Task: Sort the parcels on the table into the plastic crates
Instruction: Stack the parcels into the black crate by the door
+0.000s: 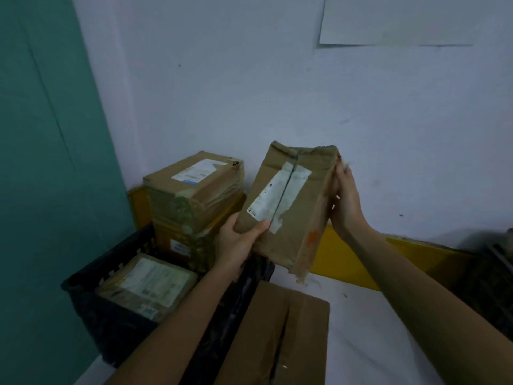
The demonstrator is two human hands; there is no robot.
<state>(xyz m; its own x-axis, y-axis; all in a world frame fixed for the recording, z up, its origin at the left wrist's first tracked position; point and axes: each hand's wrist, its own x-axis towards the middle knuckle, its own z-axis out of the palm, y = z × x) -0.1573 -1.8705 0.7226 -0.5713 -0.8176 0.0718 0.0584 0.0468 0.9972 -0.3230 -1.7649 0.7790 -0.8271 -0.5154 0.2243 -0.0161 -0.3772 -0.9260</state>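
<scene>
Left hand [236, 240] grips parcel [288, 207] at lower corner | right hand [345, 198] clasps its right edge | parcel: worn brown cardboard, torn white label, crumpled top, tilted, held above bench [369, 329] | black crate [111, 276] holds a labelled parcel

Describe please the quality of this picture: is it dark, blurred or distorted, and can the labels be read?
Head view: dim, bluish light, no glare; the black crate is almost lost in shadow. Wide-angle bending curves the green panel at the left edge. The held parcel is soft; its torn label is unreadable, and so is the print on the parcels in the crates.
</scene>
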